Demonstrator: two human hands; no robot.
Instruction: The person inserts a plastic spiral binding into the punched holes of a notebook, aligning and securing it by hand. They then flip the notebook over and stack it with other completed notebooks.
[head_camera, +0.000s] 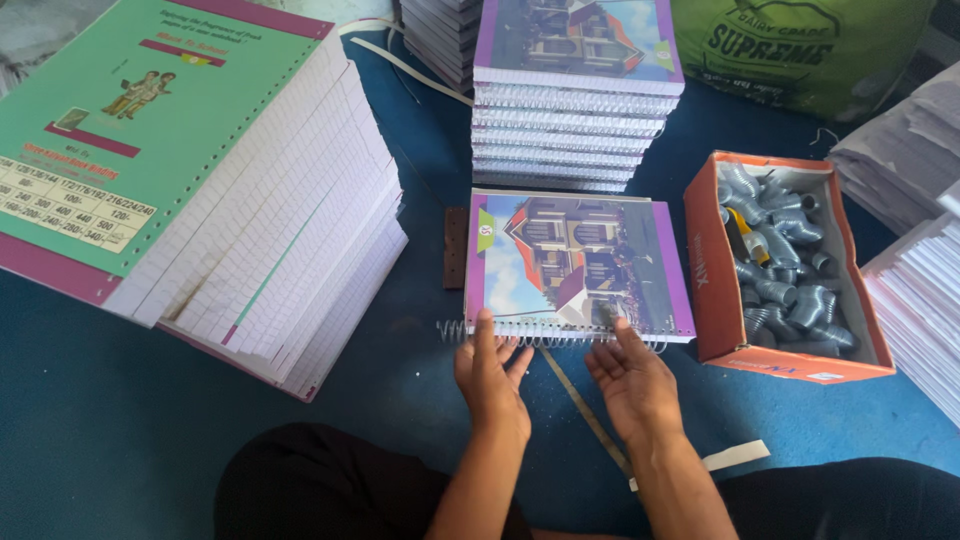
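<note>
A notebook (575, 260) with a purple-bordered cover showing a house lies flat on the blue floor. A metal spiral wire (455, 331) runs along its near edge and sticks out to the left. My left hand (490, 375) rests with fingers on that edge and the wire. My right hand (630, 375) touches the same edge further right, fingers spread. Neither hand encloses anything.
A stack of bound notebooks (575, 100) stands behind. A tall pile of unbound squared sheets with a green cover (210, 180) sits at left. An orange box (715, 280) of spiral coils (785, 260) is at right, beside white paper stacks (915, 290). A green sack (800, 50) lies behind.
</note>
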